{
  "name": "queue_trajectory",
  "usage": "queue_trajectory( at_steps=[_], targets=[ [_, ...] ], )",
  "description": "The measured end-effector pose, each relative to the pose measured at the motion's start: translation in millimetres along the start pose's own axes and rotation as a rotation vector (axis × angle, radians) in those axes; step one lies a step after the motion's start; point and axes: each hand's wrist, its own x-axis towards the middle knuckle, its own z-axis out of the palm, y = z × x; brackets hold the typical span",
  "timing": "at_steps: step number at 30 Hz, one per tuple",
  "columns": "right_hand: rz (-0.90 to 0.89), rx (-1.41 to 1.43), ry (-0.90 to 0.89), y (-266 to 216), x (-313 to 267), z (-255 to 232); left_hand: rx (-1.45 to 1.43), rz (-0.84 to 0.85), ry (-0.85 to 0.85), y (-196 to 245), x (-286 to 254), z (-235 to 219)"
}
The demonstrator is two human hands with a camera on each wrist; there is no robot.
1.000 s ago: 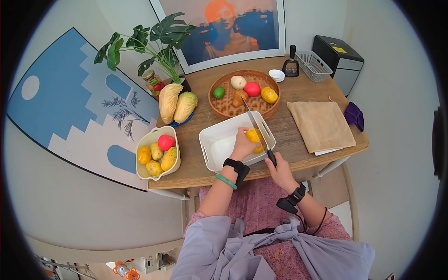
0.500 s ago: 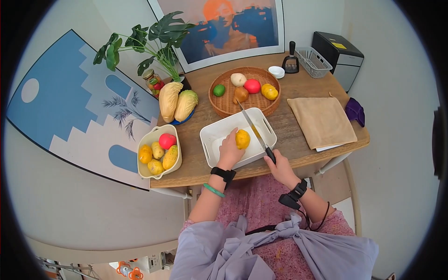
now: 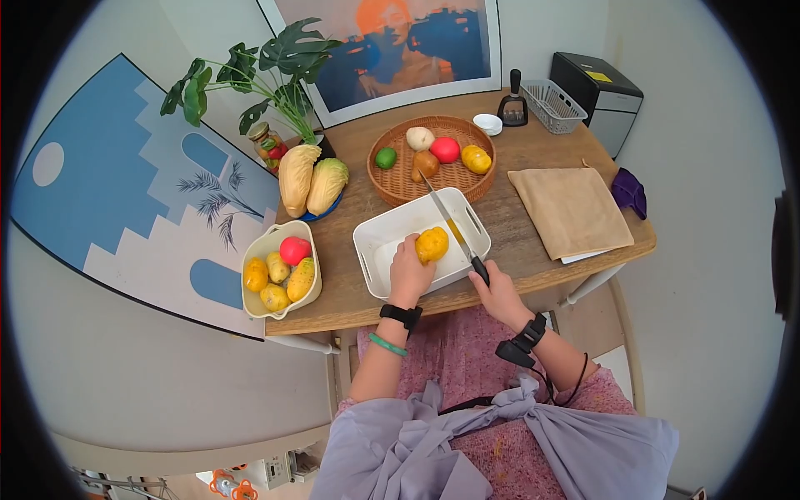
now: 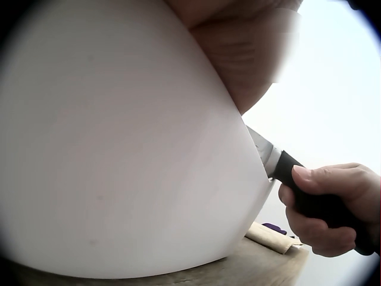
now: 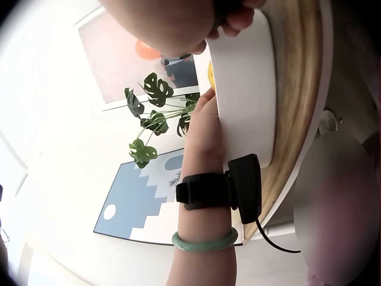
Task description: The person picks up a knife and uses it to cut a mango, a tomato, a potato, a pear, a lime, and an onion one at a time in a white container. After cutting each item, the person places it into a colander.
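My left hand reaches into a white plastic bin and grips a lumpy yellow fruit from its near left side. With my right hand I hold a knife by its black handle. Its long blade slants over the bin's right part, the tip overlapping a brown pear in the head view. The fruit sits left of the blade, apart from it. In the left wrist view the bin's wall hides the fruit and most of the blade.
Behind the bin stands a wicker basket of mixed produce. A cream tub with several fruits is at the left, cabbages behind it. On the right lies a tan cloth bag; a grey basket stands at the back right.
My left hand has moved the yellow fruit left, away from the knife blade, and then tilted it slightly. The right hand keeps the knife in nearly the same place.
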Motion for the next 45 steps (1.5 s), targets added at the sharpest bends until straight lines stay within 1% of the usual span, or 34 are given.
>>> queue_trajectory(
  at_steps=[8,10,12,13,15,18,21,23,25,27,29,34,35,37,41,45],
  targets=[
    [0.003,-0.010,0.011,0,1,4,-0.014,-0.020,0.014,3,-2,-2],
    [-0.027,-0.045,-0.004,2,3,4,-0.011,-0.012,0.014,3,-1,-1],
    [-0.007,-0.027,0.009,-2,2,4,-0.021,-0.060,-0.041,3,0,-3],
    [0.011,-0.011,0.017,-3,3,4,-0.020,-0.060,-0.040,3,0,-3],
    [0.004,-0.031,0.003,-2,4,5,-0.039,-0.032,0.027,4,-2,-1],
    [0.001,-0.033,0.000,-1,3,7,-0.035,-0.053,0.015,4,-1,-1],
    [0.003,-0.012,0.015,-5,5,6,-0.027,-0.029,0.033,3,-1,0],
    [0.006,0.002,0.031,-4,6,7,-0.033,-0.035,0.024,4,-2,0],
    [-0.034,-0.035,0.002,3,8,10,-0.022,-0.030,0.010,4,0,-2],
    [-0.027,-0.012,0.022,3,7,11,-0.051,-0.071,-0.019,5,0,-2],
    [-0.008,0.014,0.047,0,5,12,-0.032,-0.055,-0.022,6,0,-1],
    [-0.007,0.022,0.018,-1,1,12,0.004,0.018,-0.008,5,0,0],
    [0.001,0.030,0.023,-1,0,12,-0.019,0.006,-0.001,5,0,0],
    [-0.037,0.093,0.068,0,-2,14,-0.037,-0.012,0.003,6,1,0],
    [-0.019,0.025,0.021,1,-2,15,-0.037,-0.012,0.017,4,0,2],
    [-0.038,0.083,0.064,1,-1,15,-0.028,0.011,0.036,2,1,2]
  ],
)
